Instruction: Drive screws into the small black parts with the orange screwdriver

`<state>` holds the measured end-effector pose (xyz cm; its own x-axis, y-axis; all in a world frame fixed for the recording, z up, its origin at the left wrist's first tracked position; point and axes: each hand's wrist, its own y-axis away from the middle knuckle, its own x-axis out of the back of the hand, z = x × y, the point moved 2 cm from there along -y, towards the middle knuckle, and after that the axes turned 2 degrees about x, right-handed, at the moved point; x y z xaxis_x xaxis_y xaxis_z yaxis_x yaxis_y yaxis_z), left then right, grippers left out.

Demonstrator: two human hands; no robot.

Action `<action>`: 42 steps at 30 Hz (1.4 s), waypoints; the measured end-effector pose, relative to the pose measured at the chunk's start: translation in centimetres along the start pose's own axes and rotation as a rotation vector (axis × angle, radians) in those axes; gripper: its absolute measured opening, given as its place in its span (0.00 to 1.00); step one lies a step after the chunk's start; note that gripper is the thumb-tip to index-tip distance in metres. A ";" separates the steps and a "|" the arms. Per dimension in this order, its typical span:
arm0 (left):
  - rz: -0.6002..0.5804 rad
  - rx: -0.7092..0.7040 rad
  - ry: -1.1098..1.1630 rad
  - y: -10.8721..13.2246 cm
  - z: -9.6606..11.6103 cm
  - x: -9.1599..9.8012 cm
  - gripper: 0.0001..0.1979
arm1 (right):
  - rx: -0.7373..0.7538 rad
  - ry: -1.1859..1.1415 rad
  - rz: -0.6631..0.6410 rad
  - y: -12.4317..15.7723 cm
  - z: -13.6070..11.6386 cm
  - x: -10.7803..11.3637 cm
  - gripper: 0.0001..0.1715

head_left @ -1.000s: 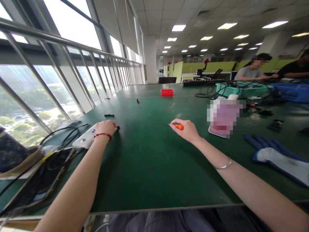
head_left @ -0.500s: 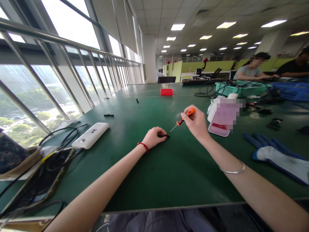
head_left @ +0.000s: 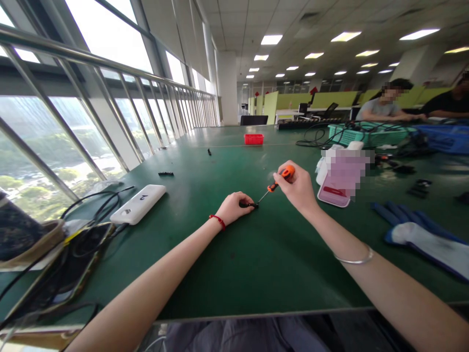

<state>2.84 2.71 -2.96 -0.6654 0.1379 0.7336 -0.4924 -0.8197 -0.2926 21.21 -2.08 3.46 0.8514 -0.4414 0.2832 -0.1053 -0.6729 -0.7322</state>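
My left hand [head_left: 236, 206] rests on the green table and pinches a small black part [head_left: 249, 205], whose exact kind I cannot make out because the fingers cover much of it. In my right hand [head_left: 297, 186] is a screwdriver [head_left: 287, 172] with an orange and black handle. Its thin metal shaft slants down to the left, and the tip meets the right end of the black part, or comes very close to it.
On the left lie a white power bank [head_left: 138, 204], cables and a dark phone [head_left: 69, 269]. A small red bin [head_left: 254, 139] stands farther back. At right are a pink case [head_left: 335, 188], a blue-white glove [head_left: 425, 239] and a teal basket [head_left: 373, 136]. Two people sit beyond.
Almost nothing differs. The whole view has shifted slightly, and both hands keep their hold on the black part and the screwdriver.
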 end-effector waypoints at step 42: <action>-0.009 -0.027 -0.097 0.3 0.3 0.3 0.06 | 0.055 0.263 -0.001 0.2 -0.8 0.4 0.07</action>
<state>2.64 2.37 -2.67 -0.6043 0.0892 0.7917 -0.5139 -0.8030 -0.3018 21.16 -2.86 3.95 0.6881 -0.5845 0.4299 -0.0705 -0.6436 -0.7621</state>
